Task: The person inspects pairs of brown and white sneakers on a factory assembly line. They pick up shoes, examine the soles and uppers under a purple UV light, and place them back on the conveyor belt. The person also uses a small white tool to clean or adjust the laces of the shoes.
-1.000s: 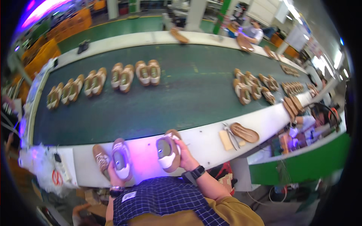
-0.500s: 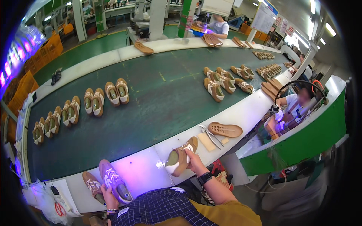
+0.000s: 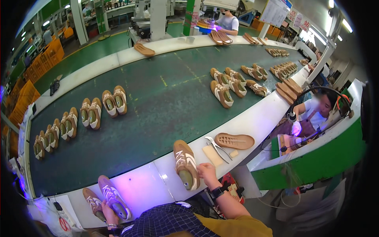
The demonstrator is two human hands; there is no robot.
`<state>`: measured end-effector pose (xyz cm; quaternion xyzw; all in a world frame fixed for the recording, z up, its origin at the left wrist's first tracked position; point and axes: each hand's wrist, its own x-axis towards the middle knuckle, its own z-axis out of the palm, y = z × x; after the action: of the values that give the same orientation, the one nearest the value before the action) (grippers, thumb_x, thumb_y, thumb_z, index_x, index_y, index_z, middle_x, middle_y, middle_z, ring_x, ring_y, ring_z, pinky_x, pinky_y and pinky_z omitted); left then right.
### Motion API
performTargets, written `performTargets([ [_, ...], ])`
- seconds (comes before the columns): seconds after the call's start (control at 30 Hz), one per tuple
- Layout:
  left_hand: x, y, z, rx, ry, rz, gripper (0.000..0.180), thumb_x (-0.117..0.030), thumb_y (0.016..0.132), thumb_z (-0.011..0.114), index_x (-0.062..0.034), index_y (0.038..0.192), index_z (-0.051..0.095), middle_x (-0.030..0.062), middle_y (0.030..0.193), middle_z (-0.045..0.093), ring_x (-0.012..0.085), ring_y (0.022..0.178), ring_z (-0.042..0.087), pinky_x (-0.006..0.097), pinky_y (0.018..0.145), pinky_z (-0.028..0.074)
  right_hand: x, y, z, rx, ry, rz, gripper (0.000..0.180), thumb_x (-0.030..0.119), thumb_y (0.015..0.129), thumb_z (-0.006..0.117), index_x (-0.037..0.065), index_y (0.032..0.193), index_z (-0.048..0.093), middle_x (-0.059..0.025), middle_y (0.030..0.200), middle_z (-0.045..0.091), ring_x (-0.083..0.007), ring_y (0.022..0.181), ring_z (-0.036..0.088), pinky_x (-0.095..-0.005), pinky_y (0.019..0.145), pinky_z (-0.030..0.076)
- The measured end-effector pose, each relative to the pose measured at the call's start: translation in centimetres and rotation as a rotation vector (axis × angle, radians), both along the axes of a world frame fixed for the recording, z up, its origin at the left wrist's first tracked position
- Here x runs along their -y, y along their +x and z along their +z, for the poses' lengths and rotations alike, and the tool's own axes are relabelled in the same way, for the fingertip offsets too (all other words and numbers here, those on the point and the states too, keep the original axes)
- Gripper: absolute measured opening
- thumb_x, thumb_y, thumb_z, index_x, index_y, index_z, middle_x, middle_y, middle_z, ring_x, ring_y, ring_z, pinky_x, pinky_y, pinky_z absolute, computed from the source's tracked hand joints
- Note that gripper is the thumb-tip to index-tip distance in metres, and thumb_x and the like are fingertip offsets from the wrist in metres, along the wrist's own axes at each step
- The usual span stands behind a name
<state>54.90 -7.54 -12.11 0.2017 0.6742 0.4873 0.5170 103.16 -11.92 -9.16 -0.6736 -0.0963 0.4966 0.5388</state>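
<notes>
A person at a shoe assembly line sets a tan sneaker (image 3: 186, 164) with white stripes on the white ledge (image 3: 252, 118) beside a long dark green conveyor belt (image 3: 158, 98). The right hand (image 3: 207, 172) rests against the sneaker's heel end, fingers curled lightly around it, the toe pointing onto the belt's edge. The left hand (image 3: 108, 208) grips a second sneaker (image 3: 114, 196) low at the near edge, fingers wrapped about its heel; a third shoe (image 3: 94, 204) lies just beside it on the ledge.

Judging by the layout, the work is mid-cycle: one sneaker appears nearly placed at the belt, one is in hand, and one waits untouched. Pairs of finished-looking shoes (image 3: 90, 112) ride the belt to the left, and another cluster (image 3: 231, 83) sits farther along to the right, suggesting a steady run already under way.

To the right of the placed sneaker lie a tan card (image 3: 212, 155), a pair of metal pliers (image 3: 217, 147) and a loose brown sole (image 3: 235, 140). Beyond, a seated co-worker (image 3: 316, 112) bends over a bench under violet light, and another person (image 3: 228, 21) works at the far side of the belt. Stacked soles (image 3: 290, 87) line the ledge further up. Orange crates (image 3: 23, 102) stand by the green floor at left.
</notes>
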Motion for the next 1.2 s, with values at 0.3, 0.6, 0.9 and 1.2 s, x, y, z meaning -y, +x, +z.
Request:
performTargets([
  [0.3, -0.4, 2.1, 4.1, -0.164, 0.136, -0.196, 0.048, -0.024, 0.093, 0.043, 0.0039, 0.132, 0.034, 0.0132, 0.123, 0.044, 0.0207, 0.108, 0.048, 0.029, 0.092, 0.039, -3.5, 7.8, 5.4, 0.228, 0.137, -0.184, 0.027, 0.025, 0.094, 0.042, 0.000, 0.094, 0.051, -0.0131, 0.079, 0.062, -0.0173, 0.060, 0.062, -0.0240, 0.051, 0.050],
  [0.6, -3.1, 5.9, 11.1, -0.539, -0.153, -0.609, 0.073, -0.002, 0.071, 0.068, 0.0007, 0.134, 0.032, 0.0168, 0.115, 0.052, 0.0234, 0.098, 0.055, 0.030, 0.081, 0.049, -15.2, 22.8, 2.7, 1.125, 0.095, -0.115, 0.023, 0.025, 0.090, 0.049, 0.003, 0.096, 0.055, -0.0170, 0.069, 0.062, -0.0305, 0.066, 0.062, -0.0372, 0.060, 0.047],
  [0.9, -8.8, 6.1, 10.2, -1.058, -0.312, -0.954, 0.063, -0.011, 0.073, 0.068, 0.0008, 0.128, 0.040, 0.0138, 0.105, 0.059, 0.0243, 0.090, 0.058, 0.032, 0.076, 0.049, -24.6, 35.9, 0.8, 1.241, -0.367, 0.021, 0.055, 0.029, 0.070, 0.073, 0.001, 0.111, 0.050, -0.0192, 0.122, 0.049, -0.0347, 0.116, 0.045, -0.0463, 0.097, 0.034],
  [1.2, -14.5, 18.4, 9.3, -0.343, -0.136, -0.785, 0.056, -0.013, 0.078, 0.062, -0.0010, 0.128, 0.041, 0.0126, 0.109, 0.058, 0.0258, 0.101, 0.056, 0.033, 0.087, 0.045, -26.7, 35.0, -0.3, 1.024, -0.451, 0.142, 0.059, 0.033, 0.055, 0.077, -0.005, 0.098, 0.062, -0.0227, 0.092, 0.064, -0.0329, 0.090, 0.063, -0.0383, 0.078, 0.049],
])
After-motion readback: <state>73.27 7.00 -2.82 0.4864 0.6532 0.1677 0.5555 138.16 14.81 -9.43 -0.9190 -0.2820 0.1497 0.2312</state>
